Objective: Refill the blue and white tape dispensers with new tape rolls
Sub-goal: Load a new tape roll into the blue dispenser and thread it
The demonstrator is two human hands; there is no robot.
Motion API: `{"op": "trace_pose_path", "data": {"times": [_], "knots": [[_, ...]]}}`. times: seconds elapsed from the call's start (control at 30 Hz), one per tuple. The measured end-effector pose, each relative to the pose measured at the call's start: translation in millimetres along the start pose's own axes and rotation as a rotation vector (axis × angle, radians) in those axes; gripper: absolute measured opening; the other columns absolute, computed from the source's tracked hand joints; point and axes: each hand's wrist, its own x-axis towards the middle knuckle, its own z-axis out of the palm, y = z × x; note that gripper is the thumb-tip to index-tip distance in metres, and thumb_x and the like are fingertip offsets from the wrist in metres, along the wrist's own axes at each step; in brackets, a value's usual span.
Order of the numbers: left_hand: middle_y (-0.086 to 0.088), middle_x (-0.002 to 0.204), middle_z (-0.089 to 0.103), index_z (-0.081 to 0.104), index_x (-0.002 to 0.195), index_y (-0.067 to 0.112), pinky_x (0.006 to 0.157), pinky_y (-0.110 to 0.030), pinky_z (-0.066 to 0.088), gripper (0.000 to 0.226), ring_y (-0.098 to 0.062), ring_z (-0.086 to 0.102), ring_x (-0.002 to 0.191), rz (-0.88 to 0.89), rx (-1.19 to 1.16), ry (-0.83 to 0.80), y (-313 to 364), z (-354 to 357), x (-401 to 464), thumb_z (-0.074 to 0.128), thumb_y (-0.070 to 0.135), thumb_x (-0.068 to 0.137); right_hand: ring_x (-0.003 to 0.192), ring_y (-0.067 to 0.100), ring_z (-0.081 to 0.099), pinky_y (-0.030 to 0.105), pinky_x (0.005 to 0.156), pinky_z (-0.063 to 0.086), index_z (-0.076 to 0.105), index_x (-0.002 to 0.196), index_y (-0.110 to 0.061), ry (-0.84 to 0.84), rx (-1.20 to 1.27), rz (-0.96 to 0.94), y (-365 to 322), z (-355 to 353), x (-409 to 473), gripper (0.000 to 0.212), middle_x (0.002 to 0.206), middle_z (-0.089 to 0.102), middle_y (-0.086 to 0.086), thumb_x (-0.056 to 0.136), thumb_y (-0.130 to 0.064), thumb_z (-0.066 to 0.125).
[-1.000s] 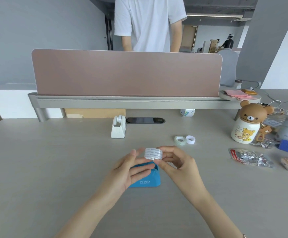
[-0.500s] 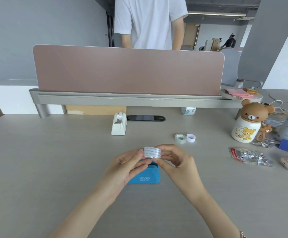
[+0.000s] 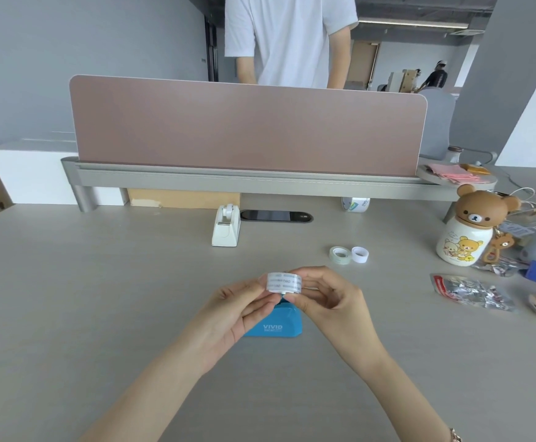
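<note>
At desk centre, the left hand [image 3: 228, 309] and right hand [image 3: 330, 298] both pinch one tape roll [image 3: 284, 282] directly above the blue dispenser [image 3: 274, 323]. Risk: a tilted roll may miss its cradle. The white dispenser [image 3: 226, 227] stands untouched, well behind.

On the worktop [image 3: 100, 298] I count 2 tape dispensers: 1 blue [image 3: 274, 323], 1 white [image 3: 226, 226]. Tape rolls come to 4: 1 held [image 3: 284, 283] by 2 hands, left [image 3: 228, 314] and right [image 3: 330, 301], 2 small rolls [image 3: 339, 255] [image 3: 360, 254] side by side, 1 [image 3: 355, 204] under the divider. 1 bear-lidded bottle [image 3: 464, 231], 1 phone [image 3: 276, 215], 1 foil packet [image 3: 470, 290].
</note>
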Motion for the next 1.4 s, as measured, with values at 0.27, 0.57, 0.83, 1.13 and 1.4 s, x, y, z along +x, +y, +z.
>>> {"op": "trace_pose_path", "data": {"times": [0.27, 0.57, 0.83, 1.13, 1.4], "knots": [[-0.004, 0.088, 0.077, 0.075, 0.092, 0.01, 0.068, -0.012, 0.056, 0.017, -0.007, 0.073, 0.082, 0.065, 0.148, -0.031, 3, -7, 3, 0.062, 0.019, 0.085, 0.098, 0.019, 0.069, 0.032, 0.091, 0.054, 0.069, 0.094, -0.015, -0.023, 0.007, -0.004, -1, 0, -1, 0.022, 0.098, 0.074, 0.004, 0.079, 0.002, 0.07], [0.009, 0.067, 0.07, 0.067, 0.087, 0.011, 0.059, -0.012, 0.053, 0.014, 0.0, 0.066, 0.06, 0.23, 0.475, 0.125, -1, -9, 6, 0.056, 0.019, 0.093, 0.089, 0.01, 0.069, 0.021, 0.085, 0.053, 0.067, 0.092, -0.022, 0.016, -0.149, 0.035, 4, -3, 0, 0.021, 0.093, 0.073, -0.006, 0.079, -0.009, 0.074], [0.009, 0.062, 0.062, 0.06, 0.086, 0.009, 0.057, -0.014, 0.046, 0.016, 0.0, 0.048, 0.045, 0.319, 0.585, 0.143, 6, -14, 6, 0.052, 0.017, 0.096, 0.094, 0.003, 0.058, 0.008, 0.083, 0.043, 0.065, 0.091, -0.033, 0.051, -0.348, 0.062, 2, -4, 1, 0.018, 0.096, 0.068, -0.021, 0.078, -0.025, 0.074], [0.006, 0.061, 0.068, 0.061, 0.081, 0.012, 0.064, -0.025, 0.046, 0.02, -0.006, 0.052, 0.05, 0.315, 0.624, 0.238, 14, -33, 15, 0.051, 0.02, 0.096, 0.097, -0.02, 0.046, -0.005, 0.077, 0.033, 0.06, 0.09, -0.038, 0.081, -0.451, 0.078, 1, 4, -2, 0.023, 0.096, 0.064, -0.026, 0.079, -0.022, 0.073], [-0.001, 0.061, 0.062, 0.059, 0.078, 0.008, 0.057, -0.019, 0.043, 0.022, 0.001, 0.048, 0.039, 0.329, 0.601, 0.297, 18, -36, 19, 0.049, 0.014, 0.097, 0.095, -0.026, 0.044, -0.007, 0.077, 0.031, 0.062, 0.094, -0.031, 0.061, -0.512, -0.027, 4, 7, -3, 0.024, 0.096, 0.063, -0.024, 0.079, -0.015, 0.073]]}}
